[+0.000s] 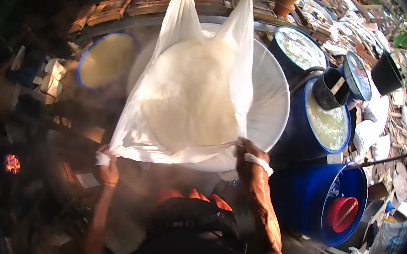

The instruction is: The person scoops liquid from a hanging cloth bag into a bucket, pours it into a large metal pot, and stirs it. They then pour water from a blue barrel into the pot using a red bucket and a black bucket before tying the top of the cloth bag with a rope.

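Observation:
A large white straining cloth hangs by two gathered corners from above and sags over a wide white-lined basin. Pale, cloudy liquid fills its middle. At the lower left, my left hand is closed around one near corner, with cloth wrapped about the fingers. My right hand grips the other near corner at the basin's front right, and a white strip of cloth crosses the back of that hand. The near edge of the cloth stretches between both hands.
Right of the basin are blue drums with whitish liquid, a black bucket and a red scoop. A blue-rimmed tub stands left. Embers glow at far left. Wooden shutters lie behind; scrap wood covers the right ground.

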A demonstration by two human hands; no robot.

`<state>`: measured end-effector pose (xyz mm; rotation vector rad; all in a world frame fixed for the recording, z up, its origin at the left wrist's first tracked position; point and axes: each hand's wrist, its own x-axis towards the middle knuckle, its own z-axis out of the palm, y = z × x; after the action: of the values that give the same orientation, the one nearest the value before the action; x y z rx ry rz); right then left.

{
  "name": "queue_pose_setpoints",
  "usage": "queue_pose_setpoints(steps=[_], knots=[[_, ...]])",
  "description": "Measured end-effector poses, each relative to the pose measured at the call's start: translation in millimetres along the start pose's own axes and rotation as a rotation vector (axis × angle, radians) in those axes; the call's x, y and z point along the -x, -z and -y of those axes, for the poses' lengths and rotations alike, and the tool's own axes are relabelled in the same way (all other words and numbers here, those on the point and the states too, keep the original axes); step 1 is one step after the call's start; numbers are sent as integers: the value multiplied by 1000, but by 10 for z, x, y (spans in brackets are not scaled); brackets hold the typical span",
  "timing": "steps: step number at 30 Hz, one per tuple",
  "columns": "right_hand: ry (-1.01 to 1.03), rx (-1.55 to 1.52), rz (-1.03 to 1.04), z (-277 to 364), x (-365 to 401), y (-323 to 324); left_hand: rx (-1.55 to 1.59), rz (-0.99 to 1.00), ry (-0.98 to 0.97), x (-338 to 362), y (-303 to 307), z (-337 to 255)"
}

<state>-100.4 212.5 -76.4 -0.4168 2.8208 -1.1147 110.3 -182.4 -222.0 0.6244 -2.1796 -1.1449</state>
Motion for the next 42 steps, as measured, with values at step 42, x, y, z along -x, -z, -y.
queue_pose_setpoints(steps=[42], knots=[[-264, -192, 63, -432, -19, -493, 295, -58, 29, -152, -1325, -771]])
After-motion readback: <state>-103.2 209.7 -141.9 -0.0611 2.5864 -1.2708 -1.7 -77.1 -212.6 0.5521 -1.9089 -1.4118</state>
